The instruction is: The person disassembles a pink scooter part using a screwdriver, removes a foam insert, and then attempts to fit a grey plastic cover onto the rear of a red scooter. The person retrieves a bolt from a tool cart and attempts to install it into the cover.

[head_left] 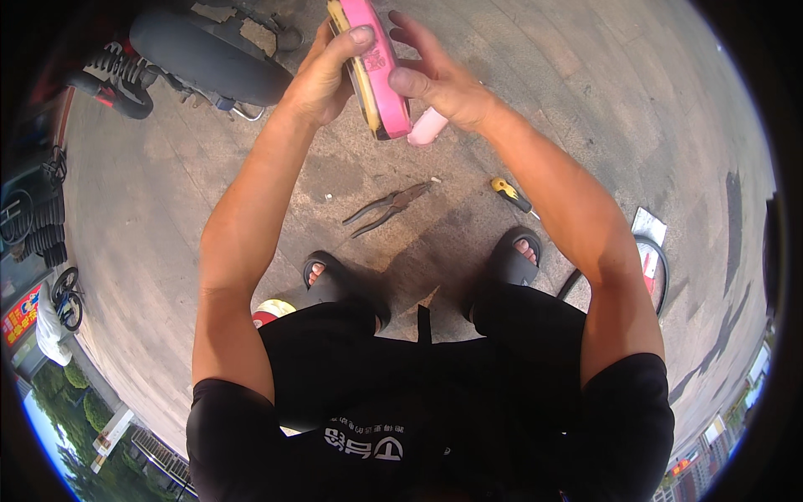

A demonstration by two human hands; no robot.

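Note:
Up at the top of the head view, my left hand (320, 79) is closed around a rectangular block-like part with a pink face and a pale yellow edge (383, 75); its exact kind I cannot make out. The thumb presses on the yellow edge near the top. My right hand (447, 88) is at its pink side, fingers spread and thumb laid against the pink surface. Below the right hand, a pale pink piece (428, 127) shows on the ground. Pliers with dark handles (389, 207) lie on the paving between the hands and my feet.
A yellow-and-black-handled screwdriver (510, 195) lies near my right foot. To the upper left is a scooter's tyre (209, 58), beside a coil spring (117, 63). A dark hose or cable (665, 272) curves at the right. A red-and-white container (272, 311) stands by my left leg.

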